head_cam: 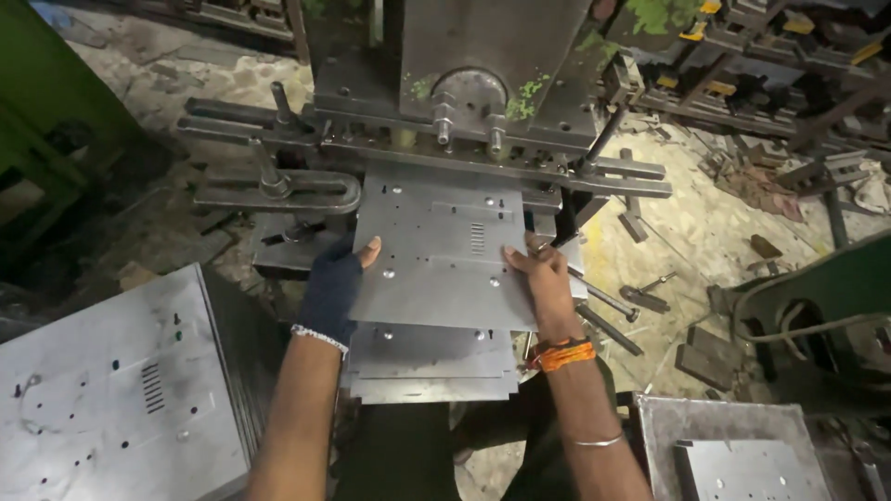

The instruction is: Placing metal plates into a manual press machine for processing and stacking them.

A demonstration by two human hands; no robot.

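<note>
- Grey steel sheet [436,255], punched with holes and a louvre, lies on the press bed [278,193] under the ram [483,56]; the step in hand appears to be seating it.
- Head view: left hand [332,289], in a dark fingerless glove, clamps the sheet's left edge, thumb on top.
- Right hand [543,278] presses flat at the right edge, fingers together.
- Next move likely calls for squaring the sheet against the stops.
</note>
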